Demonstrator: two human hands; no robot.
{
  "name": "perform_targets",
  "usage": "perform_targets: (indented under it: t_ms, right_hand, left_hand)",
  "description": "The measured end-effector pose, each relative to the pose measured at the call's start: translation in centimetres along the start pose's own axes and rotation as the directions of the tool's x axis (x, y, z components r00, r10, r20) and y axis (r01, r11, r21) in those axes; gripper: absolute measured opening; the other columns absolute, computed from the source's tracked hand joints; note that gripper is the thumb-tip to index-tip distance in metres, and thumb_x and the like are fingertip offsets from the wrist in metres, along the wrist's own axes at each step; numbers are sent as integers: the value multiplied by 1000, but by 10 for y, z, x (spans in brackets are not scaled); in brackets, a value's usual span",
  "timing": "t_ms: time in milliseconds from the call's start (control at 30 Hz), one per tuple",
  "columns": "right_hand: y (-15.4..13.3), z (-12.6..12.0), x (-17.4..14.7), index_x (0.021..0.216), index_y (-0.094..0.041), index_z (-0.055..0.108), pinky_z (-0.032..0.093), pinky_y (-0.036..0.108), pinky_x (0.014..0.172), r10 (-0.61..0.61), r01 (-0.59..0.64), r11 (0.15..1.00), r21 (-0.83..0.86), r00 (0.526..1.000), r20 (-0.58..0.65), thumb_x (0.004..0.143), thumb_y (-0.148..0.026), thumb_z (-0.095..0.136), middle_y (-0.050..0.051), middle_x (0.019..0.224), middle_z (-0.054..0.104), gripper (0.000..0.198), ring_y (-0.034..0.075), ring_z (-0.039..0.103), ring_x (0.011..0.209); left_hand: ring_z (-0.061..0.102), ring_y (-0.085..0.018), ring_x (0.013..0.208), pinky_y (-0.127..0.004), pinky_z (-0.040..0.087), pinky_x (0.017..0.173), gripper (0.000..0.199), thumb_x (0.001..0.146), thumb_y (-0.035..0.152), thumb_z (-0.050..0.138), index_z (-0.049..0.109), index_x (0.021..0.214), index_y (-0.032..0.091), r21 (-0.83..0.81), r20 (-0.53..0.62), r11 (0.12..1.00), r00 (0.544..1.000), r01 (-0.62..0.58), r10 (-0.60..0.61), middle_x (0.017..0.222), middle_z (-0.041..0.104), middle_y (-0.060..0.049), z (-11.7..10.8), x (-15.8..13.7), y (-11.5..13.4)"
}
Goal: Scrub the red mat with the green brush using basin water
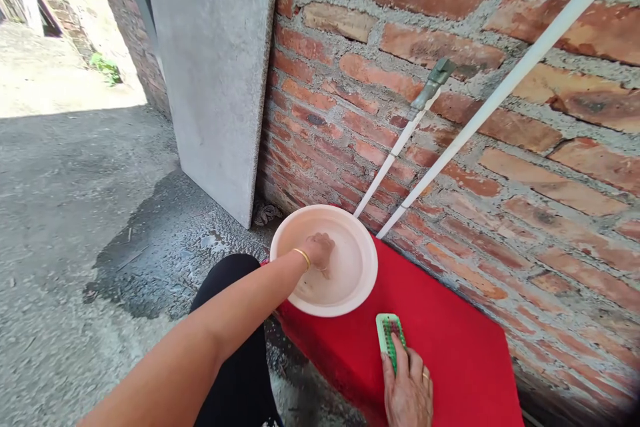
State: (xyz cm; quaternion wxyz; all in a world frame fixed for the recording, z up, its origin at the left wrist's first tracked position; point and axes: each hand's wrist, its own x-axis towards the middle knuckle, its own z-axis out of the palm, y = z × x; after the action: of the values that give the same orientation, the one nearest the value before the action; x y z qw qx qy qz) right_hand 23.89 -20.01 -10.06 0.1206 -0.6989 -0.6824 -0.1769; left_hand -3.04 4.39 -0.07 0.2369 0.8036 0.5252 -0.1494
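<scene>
A pale pink plastic basin [367,273] with water in it stands on a red cloth-like covering [450,340]. My left hand [320,250], with a gold bangle at the wrist, reaches down into the basin. Its knuckles look bent, but the fingertips are hidden, so I cannot tell whether it holds anything. At the lower right, my right hand [409,383] grips the near end of a green scrub brush [387,330]. Thumb and fingers lie along the brush, and its dark green bristles show on the upper side. A ring is on one finger.
Behind the basin rises a brick wall [425,47] with two white pipes [500,103] slanting down it. A grey slab [215,67] leans at the wall. Wet concrete ground [165,247] lies left, beside my black-clad knee [235,340].
</scene>
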Motion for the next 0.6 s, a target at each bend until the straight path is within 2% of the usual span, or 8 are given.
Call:
perform_targets:
  t_ms: [100, 233, 367, 600]
  right_hand:
    - [8, 3, -19, 133, -29, 55, 45, 38, 73, 4, -4, 1000, 12, 1000, -9, 94, -54, 37, 12, 106, 61, 50, 24, 58, 85]
    - [0, -1, -6, 128, -27, 59, 43, 38, 75, 24, -24, 999, 38, 1000, 1, 95, -52, 37, 11, 102, 60, 46, 23, 55, 83]
    - [-12, -3, 33, 127, -24, 59, 41, 37, 78, 44, -45, 999, 30, 999, 27, 97, -50, 32, 10, 98, 58, 48, 23, 52, 84]
    - [-27, 23, 126, 133, -21, 56, 40, 36, 78, 123, -125, 992, 11, 983, 134, 96, -45, 34, 10, 95, 55, 49, 22, 51, 85]
  left_hand:
    - [45, -40, 125, -51, 41, 102, 103, 46, 57, 86, 52, 133, 15, 15, 7, 1000, 1000, 0, 0, 137, 48, -21, -1, -1, 0]
    - [44, -39, 125, -51, 41, 103, 103, 49, 57, 85, 50, 135, 13, 33, 17, 999, 1000, 1, -2, 138, 46, -21, 0, 0, 0]
    - [45, -40, 123, -53, 41, 102, 103, 48, 56, 85, 49, 135, 14, 33, 19, 999, 1000, 3, -4, 137, 47, -22, 1, 3, -1]
    - [46, -41, 124, -51, 40, 101, 103, 46, 55, 87, 50, 134, 15, 35, 18, 999, 1000, -1, 0, 136, 48, -22, 3, 6, -1]
